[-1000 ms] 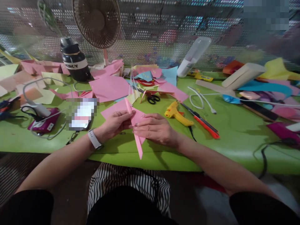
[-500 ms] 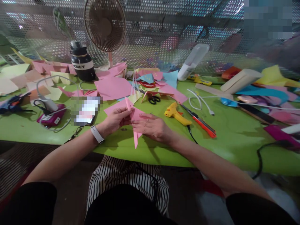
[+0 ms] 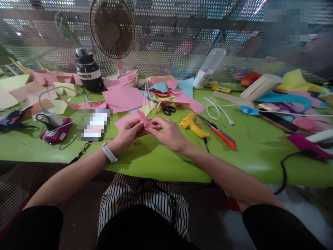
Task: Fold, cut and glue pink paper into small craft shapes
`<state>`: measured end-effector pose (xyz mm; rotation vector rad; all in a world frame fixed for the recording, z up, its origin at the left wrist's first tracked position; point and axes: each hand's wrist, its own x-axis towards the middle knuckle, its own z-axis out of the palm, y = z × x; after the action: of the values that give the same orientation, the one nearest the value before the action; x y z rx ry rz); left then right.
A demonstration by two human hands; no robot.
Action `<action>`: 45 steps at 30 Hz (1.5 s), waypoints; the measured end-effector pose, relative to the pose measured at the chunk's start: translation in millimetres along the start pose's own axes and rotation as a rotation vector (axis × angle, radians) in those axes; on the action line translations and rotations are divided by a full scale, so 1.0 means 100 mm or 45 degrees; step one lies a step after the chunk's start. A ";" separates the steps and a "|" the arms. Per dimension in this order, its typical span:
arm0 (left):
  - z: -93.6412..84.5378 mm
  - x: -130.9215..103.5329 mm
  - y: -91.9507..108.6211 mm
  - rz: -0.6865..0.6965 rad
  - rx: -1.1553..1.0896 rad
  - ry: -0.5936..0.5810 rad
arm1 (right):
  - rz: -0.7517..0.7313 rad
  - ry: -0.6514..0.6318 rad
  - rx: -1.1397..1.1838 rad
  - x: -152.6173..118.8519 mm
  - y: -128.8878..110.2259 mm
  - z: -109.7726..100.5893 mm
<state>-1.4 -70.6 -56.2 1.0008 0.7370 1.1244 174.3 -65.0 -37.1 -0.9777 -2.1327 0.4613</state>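
Between both hands is a small folded piece of pink paper [image 3: 145,121], raised a little above the green table. My left hand [image 3: 129,133] pinches its left side, with a white band on the wrist. From the right, my right hand [image 3: 168,132] grips the paper's other side between thumb and fingers. The fingers hide the paper's lower part. Behind my left hand lies a flat pink sheet [image 3: 126,119]. Black-handled scissors [image 3: 168,109] rest just beyond my right hand, and a yellow glue gun [image 3: 194,125] lies to its right.
A red utility knife [image 3: 221,134] lies beside the glue gun. On the left are a phone [image 3: 95,125] and a magenta power strip [image 3: 58,131] with cables. A black bottle [image 3: 88,71], a fan [image 3: 112,29] and coloured paper line the back of the green table [image 3: 166,170].
The pink paper's long strip no longer points down toward me; the paper is now bunched between my fingers. My right hand has gone from lying flat with fingers extended to pinching.
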 end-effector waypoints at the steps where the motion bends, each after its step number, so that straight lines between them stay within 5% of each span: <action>1: 0.01 0.00 0.01 0.007 0.017 0.005 | -0.012 0.000 -0.025 0.01 -0.01 -0.01; 8: 0.04 -0.03 0.03 -0.003 0.092 -0.012 | 0.086 -0.090 -0.189 0.05 0.00 -0.03; 15: -0.03 -0.01 -0.02 -0.049 -0.065 -0.140 | 0.192 -0.120 0.087 0.06 0.03 -0.05; 21: -0.02 -0.03 -0.01 -0.017 0.092 -0.065 | 0.282 -0.075 0.289 0.03 0.04 -0.03; 45: 0.04 0.01 -0.01 0.084 0.174 -0.064 | 0.268 -0.091 0.174 0.07 0.03 -0.07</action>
<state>2.9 -70.5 -55.9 1.1719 0.7530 1.1128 177.9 -57.5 -30.4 -1.1263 -2.0391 0.7460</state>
